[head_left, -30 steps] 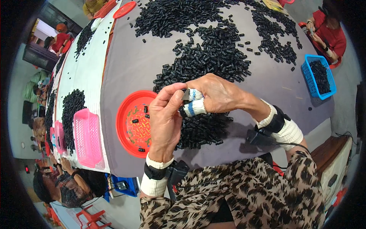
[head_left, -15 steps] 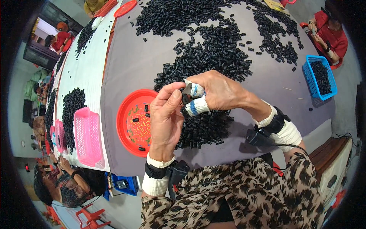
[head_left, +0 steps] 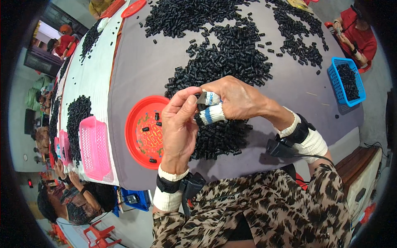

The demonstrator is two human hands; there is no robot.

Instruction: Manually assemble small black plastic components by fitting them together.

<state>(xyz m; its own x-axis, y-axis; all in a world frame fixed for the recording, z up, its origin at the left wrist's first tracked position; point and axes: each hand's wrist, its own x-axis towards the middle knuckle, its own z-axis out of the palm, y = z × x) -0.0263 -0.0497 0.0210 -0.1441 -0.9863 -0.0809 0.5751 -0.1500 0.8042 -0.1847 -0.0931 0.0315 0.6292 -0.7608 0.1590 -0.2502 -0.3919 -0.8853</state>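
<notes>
My left hand (head_left: 178, 124) and my right hand (head_left: 240, 99) meet fingertip to fingertip just above the grey table (head_left: 140, 70). Between them both hands pinch a small dark part (head_left: 201, 101); its shape is mostly hidden by the fingers. Two fingers of my right hand wear white cloth wraps with blue stripes (head_left: 211, 113). Under the hands lies a heap of small black cylindrical parts (head_left: 221, 138). To the left of my left hand sits a red round plate (head_left: 134, 124) holding a few black parts.
More black parts (head_left: 231, 45) spread over the far half of the table. A pink basket (head_left: 94, 149) stands left of the plate, a blue basket (head_left: 345, 80) of parts at the right edge. Other people sit at the top right (head_left: 359, 33) and lower left (head_left: 62, 202).
Both hands stay in nearly the same place over the heap. The fingertips have shifted slightly around the small part; nothing was picked up or let go.
</notes>
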